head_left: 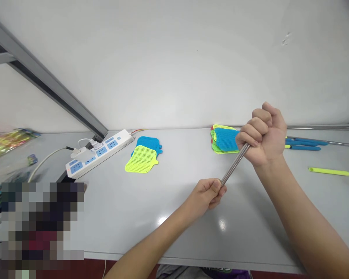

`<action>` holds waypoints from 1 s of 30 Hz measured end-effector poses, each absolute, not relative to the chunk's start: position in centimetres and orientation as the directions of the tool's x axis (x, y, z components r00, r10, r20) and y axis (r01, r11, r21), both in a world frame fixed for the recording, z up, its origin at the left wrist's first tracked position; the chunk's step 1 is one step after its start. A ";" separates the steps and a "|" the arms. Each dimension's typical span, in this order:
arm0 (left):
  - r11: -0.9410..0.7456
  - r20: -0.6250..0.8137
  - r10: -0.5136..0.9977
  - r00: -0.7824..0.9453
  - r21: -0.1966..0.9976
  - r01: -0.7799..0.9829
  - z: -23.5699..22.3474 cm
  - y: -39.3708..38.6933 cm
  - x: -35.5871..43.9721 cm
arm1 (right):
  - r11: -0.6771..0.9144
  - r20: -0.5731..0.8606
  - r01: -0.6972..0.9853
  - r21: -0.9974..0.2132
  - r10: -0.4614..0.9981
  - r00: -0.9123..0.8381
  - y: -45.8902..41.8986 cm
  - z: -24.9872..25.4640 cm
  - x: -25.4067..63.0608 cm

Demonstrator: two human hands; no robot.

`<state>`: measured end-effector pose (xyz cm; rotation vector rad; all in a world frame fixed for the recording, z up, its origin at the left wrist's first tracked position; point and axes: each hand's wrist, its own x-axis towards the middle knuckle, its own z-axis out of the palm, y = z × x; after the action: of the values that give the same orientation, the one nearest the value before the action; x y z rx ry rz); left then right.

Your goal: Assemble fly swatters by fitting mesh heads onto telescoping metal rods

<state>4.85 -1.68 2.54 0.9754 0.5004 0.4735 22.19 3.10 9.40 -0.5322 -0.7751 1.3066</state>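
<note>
Power strip (99, 153) at far left on the desk (133, 209), yellow mesh swatter head (141, 159) beside it. Your left hand (205, 195) pinches the metal rod (235, 164) low, fingers (213, 190) closed; your right hand (261, 135) seems fisted around its top. A slip could swing it into the stacked swatter heads (225, 139); blue handles (304, 145) lie beyond.

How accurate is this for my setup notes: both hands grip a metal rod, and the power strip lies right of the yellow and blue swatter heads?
The power strip lies left, not right, of the yellow swatter head and blue swatter head, as the head view shows; the left hand and right hand do grip the metal rod.
</note>
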 end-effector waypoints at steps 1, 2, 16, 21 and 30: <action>0.482 -0.186 0.583 0.791 0.863 -0.153 2.6 -1.7 4.8 | 0.199 0.209 -0.652 -0.731 0.976 0.064 3.1 9.4 22.1; 0.484 -0.187 0.582 0.791 0.862 -0.153 2.6 -1.6 4.8 | 0.196 0.218 -0.662 -0.723 0.975 0.051 3.1 9.3 22.1; 0.519 -0.179 0.560 0.809 0.837 -0.174 3.0 -1.4 4.4 | 0.101 0.188 -0.765 -0.636 0.982 -0.027 3.3 8.7 20.8; 0.517 -0.174 0.582 0.794 0.833 -0.197 3.1 -1.4 4.5 | 0.063 0.139 -0.777 -0.626 0.990 -0.031 3.2 8.8 20.1; 0.500 -0.164 0.586 0.794 0.844 -0.195 3.0 -1.5 4.6 | -0.005 0.070 -0.817 -0.576 0.996 -0.055 3.4 8.5 20.1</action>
<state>4.56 -1.49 2.96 0.9358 0.4672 0.4934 20.11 3.39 8.50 -0.4157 -0.5498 1.5473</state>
